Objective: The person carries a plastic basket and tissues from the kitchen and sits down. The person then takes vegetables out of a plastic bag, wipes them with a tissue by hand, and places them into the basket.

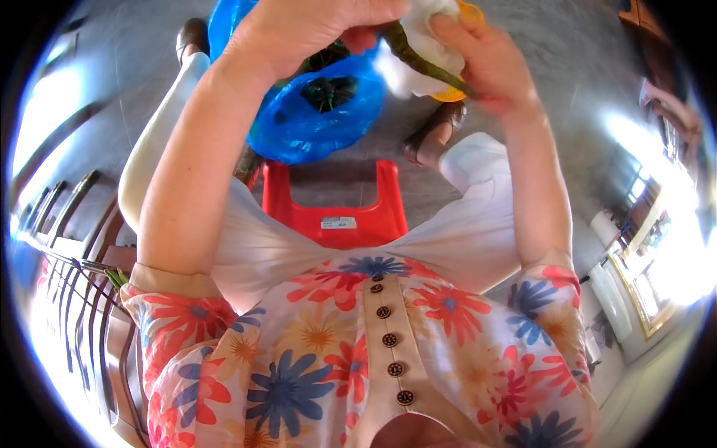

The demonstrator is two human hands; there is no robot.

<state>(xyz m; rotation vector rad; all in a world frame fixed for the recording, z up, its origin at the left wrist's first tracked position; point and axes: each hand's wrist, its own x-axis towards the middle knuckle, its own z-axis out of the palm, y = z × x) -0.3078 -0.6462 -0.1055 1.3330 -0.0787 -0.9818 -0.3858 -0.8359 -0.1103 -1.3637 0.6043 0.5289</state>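
A long, slim, dark-green strip (420,61), slightly curved, stretches between my two hands; I cannot make out exactly what it is. My left hand (299,30) is closed at its upper end, with the fingertips partly cut off by the top edge. My right hand (489,63) is closed around its lower end, the thumb near a crumpled white thing (429,37). Below my left hand, a blue plastic bag (314,134) stands open with dark green, leafy-looking contents (328,93) inside.
An orange openwork basket (450,95) shows behind the white thing. Between my legs is a red plastic stool (336,224) with a label. Wooden chair-like slats (89,246) stand at the left. Another person's arm (668,108) appears at the far right. The floor is grey.
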